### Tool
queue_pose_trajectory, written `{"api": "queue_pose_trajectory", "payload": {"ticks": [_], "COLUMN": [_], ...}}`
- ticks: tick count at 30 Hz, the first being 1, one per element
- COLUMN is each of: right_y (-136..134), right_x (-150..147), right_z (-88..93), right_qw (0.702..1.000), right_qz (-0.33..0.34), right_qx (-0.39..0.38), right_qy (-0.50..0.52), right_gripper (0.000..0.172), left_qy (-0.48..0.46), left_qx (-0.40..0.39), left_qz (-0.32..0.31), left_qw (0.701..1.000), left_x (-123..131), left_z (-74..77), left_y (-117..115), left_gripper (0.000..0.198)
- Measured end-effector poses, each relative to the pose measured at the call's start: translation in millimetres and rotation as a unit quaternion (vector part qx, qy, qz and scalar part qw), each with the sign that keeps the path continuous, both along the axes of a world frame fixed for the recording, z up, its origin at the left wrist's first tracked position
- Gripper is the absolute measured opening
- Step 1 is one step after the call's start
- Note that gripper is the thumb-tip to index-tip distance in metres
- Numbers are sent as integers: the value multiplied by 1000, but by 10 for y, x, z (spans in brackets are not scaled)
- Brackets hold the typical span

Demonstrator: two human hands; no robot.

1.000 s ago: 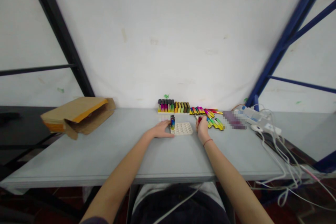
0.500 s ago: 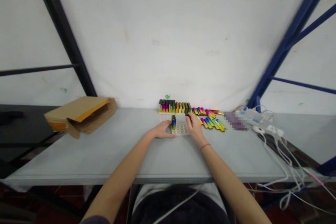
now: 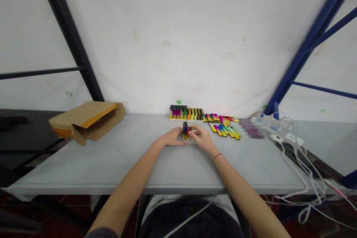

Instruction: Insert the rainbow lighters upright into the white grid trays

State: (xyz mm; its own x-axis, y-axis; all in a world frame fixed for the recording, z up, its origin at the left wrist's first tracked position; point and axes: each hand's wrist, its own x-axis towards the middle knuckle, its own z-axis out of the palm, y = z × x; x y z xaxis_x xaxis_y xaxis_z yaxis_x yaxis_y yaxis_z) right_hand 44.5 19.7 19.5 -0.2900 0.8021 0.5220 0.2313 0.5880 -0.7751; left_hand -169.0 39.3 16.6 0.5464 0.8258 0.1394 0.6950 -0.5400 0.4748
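A small white tray with round holes (image 3: pixel 192 141) sits on the table in front of me, partly covered by my right hand. Several colourful lighters with dark tops (image 3: pixel 185 128) stand upright along its left end. My left hand (image 3: pixel 173 137) grips that end, thumb along the near edge and fingers at the far corner. Between the thumb and fingers of my right hand (image 3: pixel 201 136) is a red lighter (image 3: pixel 188 131), held upright over the tray beside the standing ones. Whether its base is inside a hole is hidden.
Behind stand filled lighter trays, one multicoloured (image 3: pixel 177 112), one yellowish (image 3: pixel 195 114). Loose lighters (image 3: pixel 225 130) lie to the right. An opened cardboard box (image 3: pixel 86 119) is at the left. A power strip (image 3: pixel 275 124) and tangled white cables (image 3: pixel 299 163) occupy the right end.
My right hand has moved left from the tray's right side, bringing the red lighter next to the standing ones. My left hand stays at the tray's left end.
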Motion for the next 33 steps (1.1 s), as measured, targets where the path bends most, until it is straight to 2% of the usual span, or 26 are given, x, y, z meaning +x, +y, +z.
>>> {"api": "queue_pose_trajectory", "payload": {"ticks": [6,13,18,20,22,24,26,29,31,33], "right_y": [-50,-55,-27,29,110,193,254,291,290,279], "right_x": [-61,-42,22,113,246,393,515,604,605,579], "right_z": [15,20,54,91,112,92,27,-95,-134,-119], "right_qw": [999,991,974,963,942,907,874,852,851,852], "right_qz": [-5,-36,-39,-83,-170,-268,-338,-370,-364,-351], "right_qx": [42,94,136,141,125,94,45,-25,-22,13], "right_qy": [-19,-89,-174,-215,-261,-311,-346,-368,-378,-389], "right_gripper": [25,20,26,29,36,38,46,48,42,34], "left_qy": [2,-13,-22,-15,-5,7,19,24,16,10], "left_qx": [8,21,20,16,10,4,-1,-3,-1,0], "left_qz": [-5,-5,-12,-11,-8,-5,-2,3,3,4], "left_qw": [1000,1000,999,1000,1000,1000,1000,1000,1000,1000], "left_x": [1,-12,-21,-28,-35,-36,-31,-21,-20,-23], "left_z": [-7,-28,-50,-52,-46,-30,-11,11,13,5], "left_y": [7,15,37,47,52,50,39,21,15,16], "left_gripper": [84,81,80,83,86,87,88,88,87,87]}}
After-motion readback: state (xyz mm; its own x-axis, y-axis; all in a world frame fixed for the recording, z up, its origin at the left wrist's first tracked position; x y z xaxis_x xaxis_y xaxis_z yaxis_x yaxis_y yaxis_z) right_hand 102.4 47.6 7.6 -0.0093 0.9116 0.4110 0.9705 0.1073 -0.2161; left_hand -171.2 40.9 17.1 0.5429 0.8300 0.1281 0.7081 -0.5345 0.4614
